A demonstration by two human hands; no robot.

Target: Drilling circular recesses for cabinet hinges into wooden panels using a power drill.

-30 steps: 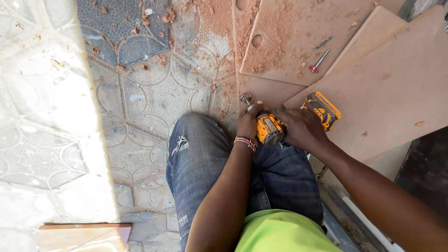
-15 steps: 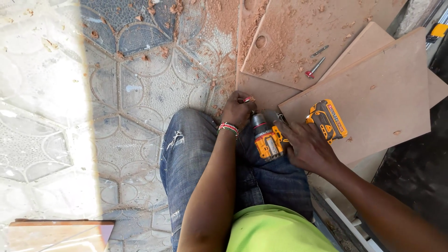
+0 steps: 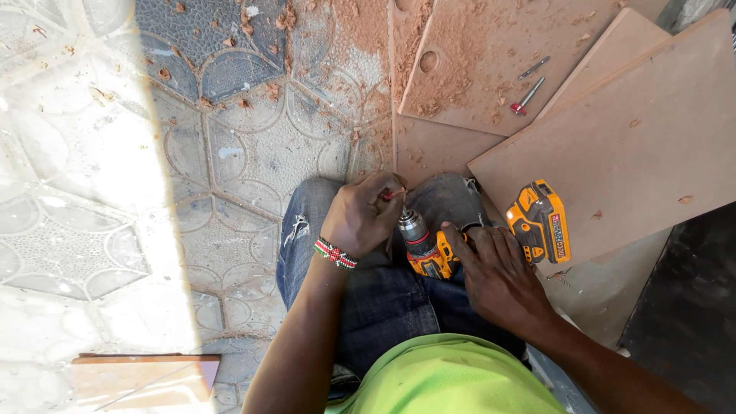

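A yellow and black cordless drill (image 3: 529,222) rests across my jeans-clad knee. My right hand (image 3: 494,272) grips its body, covering the handle. My left hand (image 3: 364,215), with a beaded bracelet at the wrist, pinches a small red-tipped bit (image 3: 395,195) right above the drill's silver chuck (image 3: 411,225). The bit is mostly hidden by my fingers.
Several brown fibreboard panels (image 3: 636,146) lie on the patterned tile floor ahead and to the right, one with a round hole (image 3: 429,61) and sawdust. Two loose bits (image 3: 527,90) lie on a panel. A small wooden piece (image 3: 142,379) sits at the lower left.
The view shifted, so hands and drill now sit lower in the frame. My left hand has moved from the knee onto the chuck, holding the red-tipped bit.
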